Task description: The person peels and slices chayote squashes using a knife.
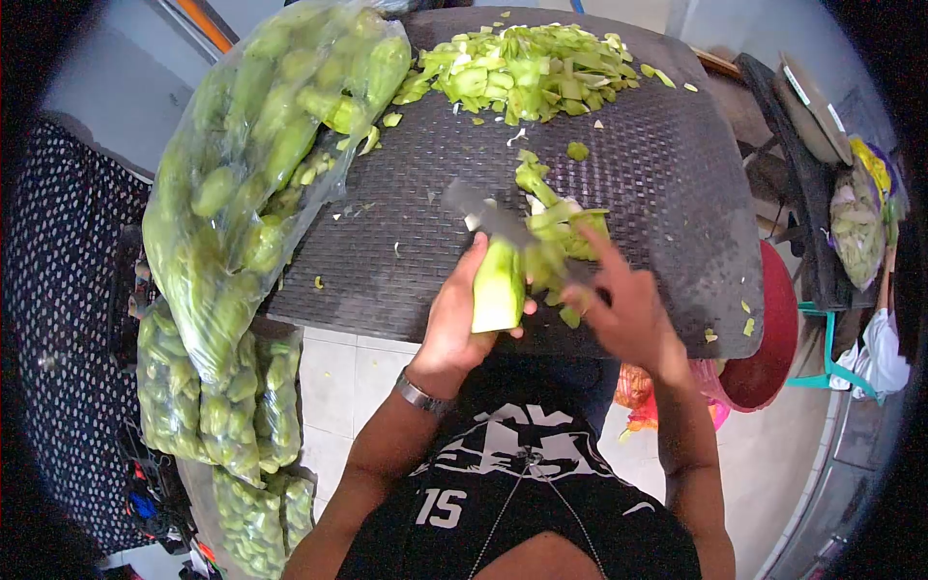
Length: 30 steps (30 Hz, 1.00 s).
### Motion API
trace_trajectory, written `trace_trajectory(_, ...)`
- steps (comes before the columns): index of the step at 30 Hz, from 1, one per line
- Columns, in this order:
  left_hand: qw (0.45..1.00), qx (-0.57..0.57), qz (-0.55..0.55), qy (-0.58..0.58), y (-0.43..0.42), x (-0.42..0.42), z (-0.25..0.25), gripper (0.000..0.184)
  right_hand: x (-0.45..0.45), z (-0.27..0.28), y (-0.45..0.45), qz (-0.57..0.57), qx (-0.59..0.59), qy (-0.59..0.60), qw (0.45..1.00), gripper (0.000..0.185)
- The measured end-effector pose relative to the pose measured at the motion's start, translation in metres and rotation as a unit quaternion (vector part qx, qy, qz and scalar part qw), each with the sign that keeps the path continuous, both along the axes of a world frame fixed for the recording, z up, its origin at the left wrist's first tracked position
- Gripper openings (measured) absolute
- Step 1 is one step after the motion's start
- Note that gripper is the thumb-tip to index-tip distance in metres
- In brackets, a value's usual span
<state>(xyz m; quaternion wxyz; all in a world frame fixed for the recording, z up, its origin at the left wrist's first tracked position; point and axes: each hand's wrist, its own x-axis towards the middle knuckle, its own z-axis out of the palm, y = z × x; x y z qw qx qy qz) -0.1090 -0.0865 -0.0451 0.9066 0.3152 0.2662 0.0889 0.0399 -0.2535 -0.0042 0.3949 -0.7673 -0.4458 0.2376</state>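
Black top (541, 474) with white print, plus a beaded chain (503, 507), is what sits closest to the lens. Past it, both hands are out over the near edge of a dark surface (406, 222) with a woven-look texture. Left hand (459, 314) (metal watch (422, 394) on that wrist) is wrapped around a peeled green vegetable (498, 295), thumb up one side and fingertips showing on the other. It's pale, wet-looking and held upright-ish at the edge.

Right hand (623, 314) is just beside it, pretty blurry, fingers partly spread. A knife (493, 217) slants across the top end of the vegetable, blade pointing away to the left. Handle's lost in the blur, so can't tell exactly how it's gripped.

Just past the right hand's fingers there's a loose clump of peelings (575, 227), and a much bigger heap of green scraps (532, 77) sits at the far edge, with stray bits scattered around. On the left, a big clear plastic bag (222, 193) stuffed with green veg hangs over the edge of the surface, and more packed bags (169, 391) sit lower down. Off to the right: a red tub (768, 338) and a teal stool (820, 353).
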Motion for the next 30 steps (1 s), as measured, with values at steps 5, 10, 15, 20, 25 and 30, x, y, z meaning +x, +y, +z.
trace_trajectory(5,0.996,-0.034,0.048,-0.066,-0.006,0.008,-0.007,0.047,-0.029,0.004,0.003,0.078,-0.025,-0.051,0.995,0.098)
trace_trajectory(10,0.998,0.009,0.045,-0.034,-0.010,0.000,-0.002,0.050,-0.024,-0.007,0.005,0.051,0.010,-0.134,0.990,0.095)
trace_trajectory(15,0.998,0.047,-0.028,-0.009,-0.013,-0.012,0.007,0.056,0.022,-0.030,0.001,-0.025,0.027,-0.119,0.992,0.078)
trace_trajectory(20,0.999,-0.044,-0.004,-0.029,-0.006,-0.006,0.011,0.055,0.037,-0.006,-0.007,-0.085,-0.067,0.310,0.944,0.060)
trace_trajectory(25,0.997,-0.031,0.070,-0.007,-0.011,0.005,0.016,0.055,-0.005,-0.005,-0.005,-0.024,-0.026,0.093,0.995,0.074)
trace_trajectory(30,0.996,-0.029,0.065,-0.052,-0.010,0.006,0.006,0.051,-0.040,0.002,-0.006,0.065,-0.034,-0.088,0.993,0.096)
